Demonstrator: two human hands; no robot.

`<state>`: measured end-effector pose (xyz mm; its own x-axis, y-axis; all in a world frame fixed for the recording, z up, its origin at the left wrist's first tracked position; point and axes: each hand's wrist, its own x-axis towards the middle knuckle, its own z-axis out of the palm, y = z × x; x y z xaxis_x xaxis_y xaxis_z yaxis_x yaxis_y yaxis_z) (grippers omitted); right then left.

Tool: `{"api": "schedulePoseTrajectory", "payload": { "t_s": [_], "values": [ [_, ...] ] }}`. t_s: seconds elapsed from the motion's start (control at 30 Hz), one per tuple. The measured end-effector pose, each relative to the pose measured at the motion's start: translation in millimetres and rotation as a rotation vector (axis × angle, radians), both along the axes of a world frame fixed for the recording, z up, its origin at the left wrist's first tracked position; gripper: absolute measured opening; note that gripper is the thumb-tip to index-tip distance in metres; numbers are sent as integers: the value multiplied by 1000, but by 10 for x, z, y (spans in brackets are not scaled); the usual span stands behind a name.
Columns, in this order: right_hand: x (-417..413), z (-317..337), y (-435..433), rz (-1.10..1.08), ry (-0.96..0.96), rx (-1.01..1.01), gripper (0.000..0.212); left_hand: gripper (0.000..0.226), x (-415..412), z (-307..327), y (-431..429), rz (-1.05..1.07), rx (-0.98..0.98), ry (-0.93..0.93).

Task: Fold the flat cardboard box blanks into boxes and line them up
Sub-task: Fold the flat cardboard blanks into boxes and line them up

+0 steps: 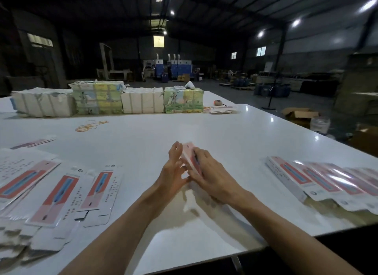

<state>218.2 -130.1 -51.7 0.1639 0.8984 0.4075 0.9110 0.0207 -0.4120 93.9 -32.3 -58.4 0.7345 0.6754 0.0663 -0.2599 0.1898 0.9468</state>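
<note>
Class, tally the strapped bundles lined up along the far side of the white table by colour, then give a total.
White bundles: 2
Green-and-yellow printed bundles: 2
Total: 4

Both bare forearms reach in from 6 o'clock and meet at centre. The left hand point(173, 169) stands edge-on, fingers straight toward 12 o'clock, touching the box point(188, 150). The right hand point(208, 172), palm down, curls over it, fingers toward 11 o'clock.
</note>
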Motion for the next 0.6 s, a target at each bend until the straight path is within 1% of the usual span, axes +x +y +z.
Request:
{"api": "schedulePoseTrajectory", "payload": {
  "t_s": [0.07, 0.17, 0.27, 0.33, 0.37, 0.43, 0.53, 0.6],
  "values": [
    [186, 12, -151, -107, 6, 9, 66, 78, 45, -71, 16, -14, 111, 69],
    [564, 95, -417, -302, -14, -64, 57, 67, 66, -161, 91, -70, 185, 85],
    [923, 67, -721, -429, -140, -215, 54, 54, 39, -230, 167, -149, 290, 88],
    [1086, 15, -863, -549, -253, -264, 50, 50, 32, -243, 167, -194, 353, 94],
    [1166, -12, -914, -582, -302, -263, 47, 50, 33, -236, 154, -207, 374, 101],
    [1286, -13, -1018, -619, -313, -236, 44, 48, 38, -215, 125, -215, 401, 118],
    [1383, 61, -1175, -643, -322, -249, 43, 29, 17, -176, 57, -241, 410, 133],
    [1415, 69, -1258, -670, -327, -263, 41, 25, -4, -168, 34, -250, 417, 137]
  ]
}}
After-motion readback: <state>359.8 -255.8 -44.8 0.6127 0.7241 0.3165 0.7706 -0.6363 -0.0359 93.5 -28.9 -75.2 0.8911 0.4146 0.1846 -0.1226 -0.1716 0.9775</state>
